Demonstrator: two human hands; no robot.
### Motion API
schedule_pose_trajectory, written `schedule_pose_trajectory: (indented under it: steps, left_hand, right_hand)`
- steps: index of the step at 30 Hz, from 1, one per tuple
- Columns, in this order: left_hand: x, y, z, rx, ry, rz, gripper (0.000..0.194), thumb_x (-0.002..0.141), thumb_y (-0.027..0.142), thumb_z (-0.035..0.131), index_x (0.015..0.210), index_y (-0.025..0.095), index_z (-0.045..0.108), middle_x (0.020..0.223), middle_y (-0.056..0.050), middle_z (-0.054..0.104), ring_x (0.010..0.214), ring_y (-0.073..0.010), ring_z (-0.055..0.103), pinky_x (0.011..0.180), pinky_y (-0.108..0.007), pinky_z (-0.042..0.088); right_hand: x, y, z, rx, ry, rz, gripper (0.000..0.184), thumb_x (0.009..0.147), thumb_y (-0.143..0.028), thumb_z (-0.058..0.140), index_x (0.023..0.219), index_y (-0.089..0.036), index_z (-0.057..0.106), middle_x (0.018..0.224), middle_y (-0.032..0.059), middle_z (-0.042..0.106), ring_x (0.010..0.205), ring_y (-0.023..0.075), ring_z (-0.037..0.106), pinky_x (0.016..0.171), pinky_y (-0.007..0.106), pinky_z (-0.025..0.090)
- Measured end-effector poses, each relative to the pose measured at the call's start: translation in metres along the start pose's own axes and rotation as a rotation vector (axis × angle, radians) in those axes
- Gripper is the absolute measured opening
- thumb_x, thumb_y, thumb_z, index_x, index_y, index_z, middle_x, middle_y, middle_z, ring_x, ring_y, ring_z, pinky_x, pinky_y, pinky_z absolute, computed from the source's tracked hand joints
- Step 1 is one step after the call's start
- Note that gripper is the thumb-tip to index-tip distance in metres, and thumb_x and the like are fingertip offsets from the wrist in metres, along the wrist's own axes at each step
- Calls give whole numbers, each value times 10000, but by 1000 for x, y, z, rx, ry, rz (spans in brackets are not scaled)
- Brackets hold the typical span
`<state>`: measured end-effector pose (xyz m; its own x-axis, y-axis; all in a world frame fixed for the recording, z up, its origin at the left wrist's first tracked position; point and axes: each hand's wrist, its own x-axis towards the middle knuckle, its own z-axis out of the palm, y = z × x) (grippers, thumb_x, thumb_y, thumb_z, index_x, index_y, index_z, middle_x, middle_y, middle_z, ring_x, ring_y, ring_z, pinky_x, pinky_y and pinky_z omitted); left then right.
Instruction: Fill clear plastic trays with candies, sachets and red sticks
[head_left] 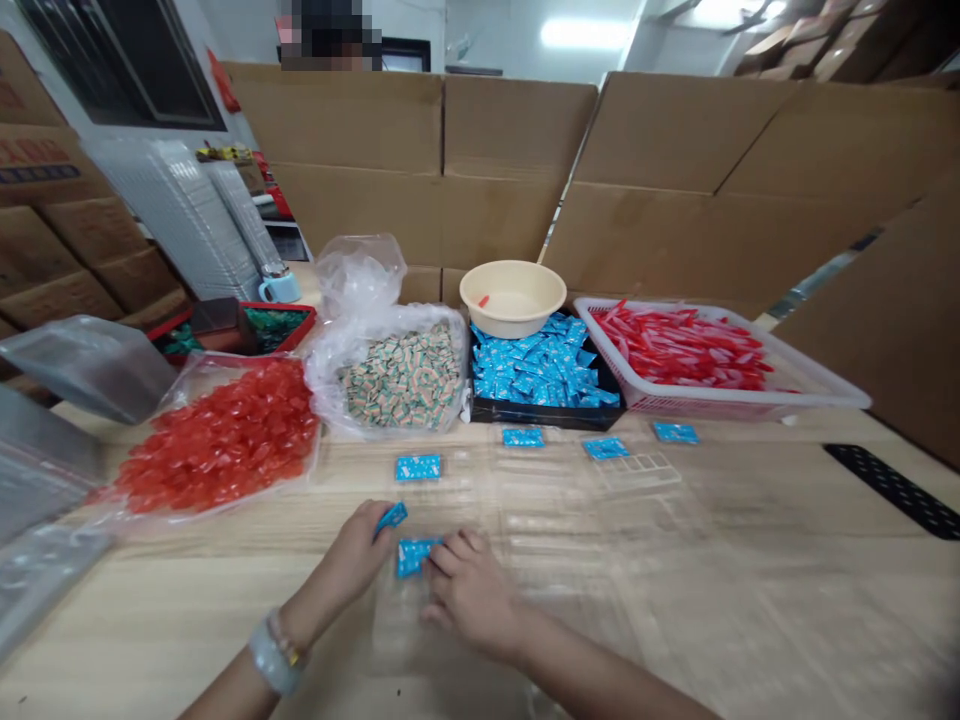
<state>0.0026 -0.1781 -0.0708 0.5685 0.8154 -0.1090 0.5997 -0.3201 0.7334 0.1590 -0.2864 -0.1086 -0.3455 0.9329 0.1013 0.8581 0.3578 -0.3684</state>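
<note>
Left of the hands, red-wrapped sweets (217, 440) lie in a plastic bag on the bench (135, 625). The left hand (346, 553) pinches a blue sachet (391, 517) between narrowly closed fingers (373, 532), while the right hand (471, 590) curves its fingers (457, 560) down onto a second blue sachet (415, 556) on a clear plastic tray (442, 630), with a black tray of loose sachets (544, 365) farther ahead and right. Light fingertip pressure and square placement would suit such small, slippery packets.
</note>
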Motion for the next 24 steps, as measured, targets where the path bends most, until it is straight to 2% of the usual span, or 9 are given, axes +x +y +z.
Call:
schedule_pose_trajectory:
  steps: [3,5,7,10,13,15,16,20,24]
  left_hand:
    - [-10,13,13,-236,-69,-26,290,718,263,451,987,162,495,867,-53,610,738,-172,571,615,-260,449]
    - [-14,30,27,-369,-200,-25,356,725,281,476,1060,173,421,799,-28,615,635,-143,569,528,-229,443]
    - [-17,44,40,-406,-270,-1,386,731,260,490,1091,179,375,728,-4,615,586,-127,567,519,-221,448]
    - [-22,43,54,-249,-161,144,431,741,257,515,1139,193,361,826,-30,639,720,-150,604,640,-259,485]
    - [-32,15,62,155,122,390,412,768,314,513,1157,220,417,1000,-64,623,908,-187,586,780,-301,472]
    - [-39,-7,67,448,232,550,391,772,370,506,1135,228,474,1032,-57,625,925,-190,587,791,-285,470]
    - [-42,-17,70,565,256,611,394,769,391,504,1127,225,494,1032,-51,630,916,-185,593,784,-271,473]
    - [-52,-37,76,789,274,707,462,777,428,474,1188,217,462,1075,-31,617,932,-159,588,796,-231,458]
    - [-47,-22,71,751,305,676,572,767,438,475,1291,268,318,1131,-39,582,993,-193,558,821,-279,449]
  right_hand:
    - [0,-6,-14,319,211,186,323,794,-292,487,1100,-190,489,1022,90,543,924,210,478,804,375,369]
    - [-3,-6,-21,628,343,361,207,782,-209,460,981,-186,513,887,48,561,794,156,512,701,296,408]
    - [-10,-1,-26,892,395,477,112,738,-182,476,847,-189,501,723,-8,531,657,120,501,601,243,402]
    - [-31,23,-35,1070,398,545,68,692,-215,496,755,-192,483,624,-41,480,576,107,468,540,220,377]
    - [-53,64,-44,921,588,665,114,699,-298,493,724,-186,486,620,-26,489,593,124,477,571,240,385]
    - [-62,89,-46,725,718,761,153,723,-326,474,768,-180,481,659,-5,515,630,142,497,604,257,392]
    - [-63,98,-46,625,722,804,154,737,-320,460,788,-177,481,668,3,525,634,149,504,607,263,393]
    - [-60,106,-45,120,508,853,141,759,-233,445,839,-161,537,733,52,574,697,187,524,644,296,393]
    - [-69,122,-61,-241,434,782,254,810,-234,420,1005,-143,554,934,113,586,894,225,504,773,338,374]
